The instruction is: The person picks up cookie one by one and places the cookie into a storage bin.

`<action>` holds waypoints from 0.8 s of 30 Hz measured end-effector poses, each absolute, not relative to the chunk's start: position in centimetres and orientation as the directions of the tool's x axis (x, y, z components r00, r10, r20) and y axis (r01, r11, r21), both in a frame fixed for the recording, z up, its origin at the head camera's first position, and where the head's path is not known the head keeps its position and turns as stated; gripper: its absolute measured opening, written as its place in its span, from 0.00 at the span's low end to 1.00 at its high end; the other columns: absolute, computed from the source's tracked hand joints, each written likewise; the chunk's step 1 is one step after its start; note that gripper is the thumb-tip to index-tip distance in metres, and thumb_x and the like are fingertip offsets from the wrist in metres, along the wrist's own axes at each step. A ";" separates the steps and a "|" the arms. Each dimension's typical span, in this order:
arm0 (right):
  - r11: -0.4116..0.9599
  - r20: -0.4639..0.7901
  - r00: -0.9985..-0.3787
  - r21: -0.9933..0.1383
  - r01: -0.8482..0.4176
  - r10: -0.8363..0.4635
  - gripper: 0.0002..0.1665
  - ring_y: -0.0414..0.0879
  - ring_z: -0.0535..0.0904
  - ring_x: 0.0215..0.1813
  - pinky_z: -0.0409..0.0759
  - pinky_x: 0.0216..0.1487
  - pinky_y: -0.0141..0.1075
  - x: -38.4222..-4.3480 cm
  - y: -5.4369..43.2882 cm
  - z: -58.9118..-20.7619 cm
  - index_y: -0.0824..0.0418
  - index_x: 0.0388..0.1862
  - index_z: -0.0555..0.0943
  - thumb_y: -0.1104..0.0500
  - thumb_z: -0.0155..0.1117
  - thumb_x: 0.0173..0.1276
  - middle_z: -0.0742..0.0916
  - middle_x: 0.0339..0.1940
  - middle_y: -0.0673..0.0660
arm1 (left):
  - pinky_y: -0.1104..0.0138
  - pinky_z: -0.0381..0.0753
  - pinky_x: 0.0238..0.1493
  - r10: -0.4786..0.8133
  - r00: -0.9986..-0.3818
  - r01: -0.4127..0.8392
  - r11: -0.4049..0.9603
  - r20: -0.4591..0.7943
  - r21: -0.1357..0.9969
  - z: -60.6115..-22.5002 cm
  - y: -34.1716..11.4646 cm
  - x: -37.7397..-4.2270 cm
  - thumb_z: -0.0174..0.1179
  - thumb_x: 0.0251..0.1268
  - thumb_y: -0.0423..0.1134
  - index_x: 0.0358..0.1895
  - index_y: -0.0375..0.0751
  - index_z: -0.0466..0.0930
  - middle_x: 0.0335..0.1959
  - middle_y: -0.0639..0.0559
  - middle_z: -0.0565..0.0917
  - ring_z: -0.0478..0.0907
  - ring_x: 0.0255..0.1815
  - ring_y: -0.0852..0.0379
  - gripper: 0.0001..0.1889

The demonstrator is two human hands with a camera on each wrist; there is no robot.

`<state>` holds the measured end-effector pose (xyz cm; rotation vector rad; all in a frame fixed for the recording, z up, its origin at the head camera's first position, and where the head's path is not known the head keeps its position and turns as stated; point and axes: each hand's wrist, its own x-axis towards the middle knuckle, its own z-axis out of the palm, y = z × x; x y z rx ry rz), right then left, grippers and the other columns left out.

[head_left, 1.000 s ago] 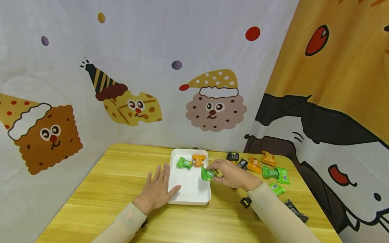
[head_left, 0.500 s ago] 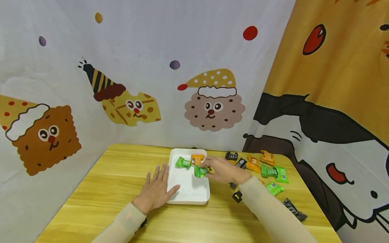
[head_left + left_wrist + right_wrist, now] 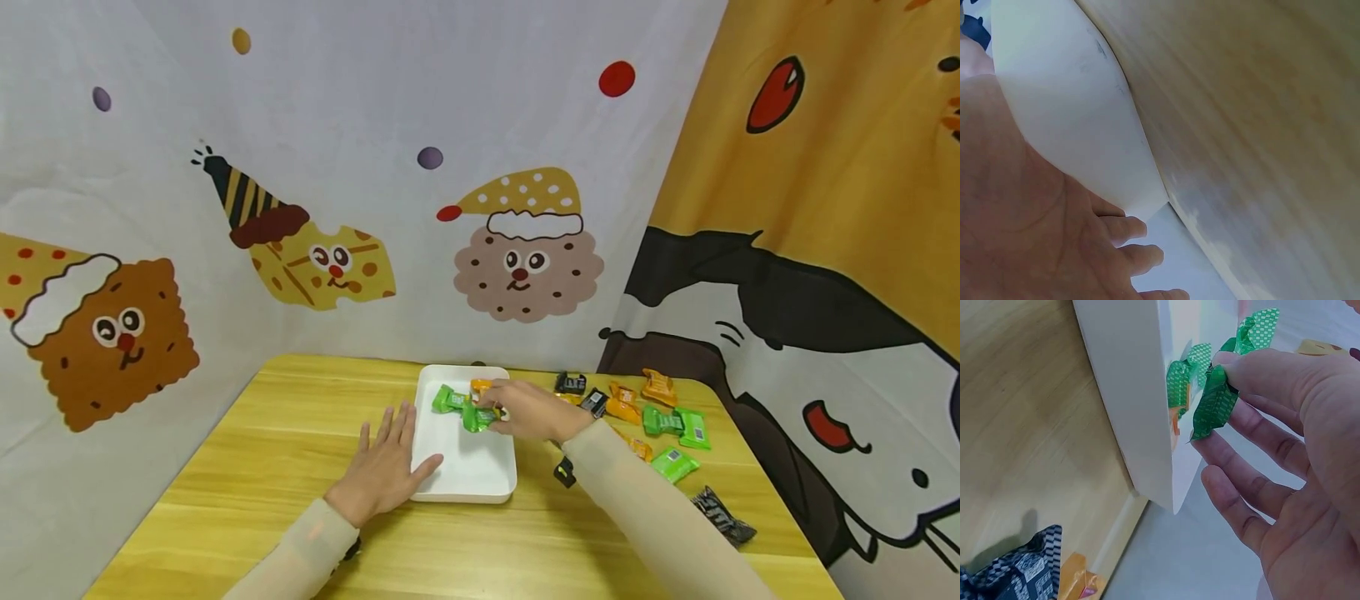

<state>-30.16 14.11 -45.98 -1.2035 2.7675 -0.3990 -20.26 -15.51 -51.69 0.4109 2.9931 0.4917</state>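
A shallow white tray (image 3: 463, 479) stands on the wooden table in the head view. My left hand (image 3: 381, 471) lies along its left side with straight, spread fingers; the left wrist view shows the palm (image 3: 1035, 212) beside the tray's outer wall (image 3: 1079, 119). Over the tray, my right hand (image 3: 528, 410) pinches a green wrapped candy (image 3: 476, 418) between thumb and fingers, clearly seen as the crinkled green wrapper (image 3: 1215, 406) in the right wrist view. Inside the tray lie another green candy (image 3: 447, 399) and an orange one (image 3: 480, 384), which the right hand partly hides.
Several wrapped candies are scattered on the table's right side: black ones (image 3: 571, 382), orange ones (image 3: 659, 387) and green ones (image 3: 675, 464). One black candy (image 3: 722, 517) lies nearer the right front. A printed cloth (image 3: 360, 100) hangs right behind the table.
My right hand has carried the green candy leftward from the tray's right rim to over its middle, close to the other green candy. My left hand stays at the tray's side.
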 end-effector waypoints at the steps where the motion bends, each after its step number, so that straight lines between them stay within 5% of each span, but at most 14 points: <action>1: 0.657 0.006 -0.685 -0.278 -0.701 -0.728 0.22 0.46 0.91 0.67 0.92 0.72 0.44 -30.3 14.0 -46.0 0.54 0.70 0.93 0.57 0.83 0.80 0.94 0.68 0.51 | 0.20 0.46 0.94 0.275 -0.961 0.249 0.913 -0.036 0.323 -51.7 -15.5 -20.3 0.49 0.93 0.72 0.97 0.30 0.46 1.00 0.33 0.49 0.47 1.00 0.27 0.55; 6: 0.663 -0.028 -0.687 -0.295 -0.689 -0.726 0.23 0.47 0.90 0.69 0.90 0.76 0.45 -30.9 13.1 -46.3 0.55 0.71 0.93 0.58 0.82 0.80 0.94 0.69 0.52 | 0.20 0.46 0.93 0.272 -0.961 0.246 0.915 -0.040 0.318 -51.7 -15.5 -20.2 0.49 0.93 0.71 0.97 0.30 0.46 1.00 0.33 0.49 0.47 1.00 0.27 0.54; 24: 0.653 -0.076 -0.652 -0.189 -0.734 -0.755 0.19 0.42 0.93 0.58 0.93 0.65 0.37 -32.1 8.0 -46.5 0.56 0.62 0.96 0.59 0.87 0.75 0.98 0.57 0.51 | 0.21 0.47 0.94 0.288 -0.957 0.261 0.906 -0.032 0.335 -51.8 -15.6 -20.4 0.51 0.93 0.70 0.97 0.29 0.45 0.99 0.31 0.48 0.46 1.00 0.25 0.54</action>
